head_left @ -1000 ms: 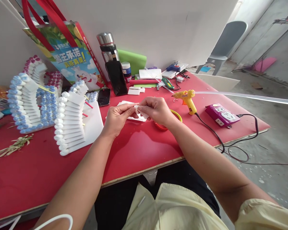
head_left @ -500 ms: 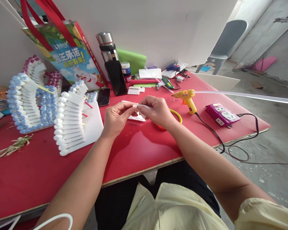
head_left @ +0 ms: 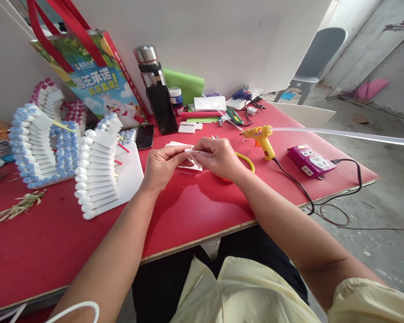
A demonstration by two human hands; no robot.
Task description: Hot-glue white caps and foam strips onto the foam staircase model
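Observation:
Both of my hands meet over the middle of the red table, pinching one small white piece (head_left: 188, 152) that looks like paper or foam. My left hand (head_left: 160, 168) grips its left end between thumb and fingertips. From the other side, my right hand (head_left: 217, 157) has its fingers closed on it. Beneath them lies a stack of white sheets (head_left: 191, 167), partly covered by the hands. Scissors with yellow and orange handles (head_left: 247, 161) rest by my right wrist, mostly hidden. To the left, a fan of white folded strips with rounded white tips (head_left: 99, 172) stands on a white board (head_left: 133, 172).
A yellow glue gun (head_left: 261, 137) with a long clear stick stands at right, its cord near a purple power strip (head_left: 311, 160). Behind are a phone (head_left: 144, 137), a steel flask (head_left: 147, 60) and a printed bag (head_left: 97, 80). Blue-tipped fans (head_left: 30, 143) stand far left.
My right fingers have shifted slightly and curled more over the small white piece. The scissors' tips now show behind my right hand. My left hand keeps its pinch.

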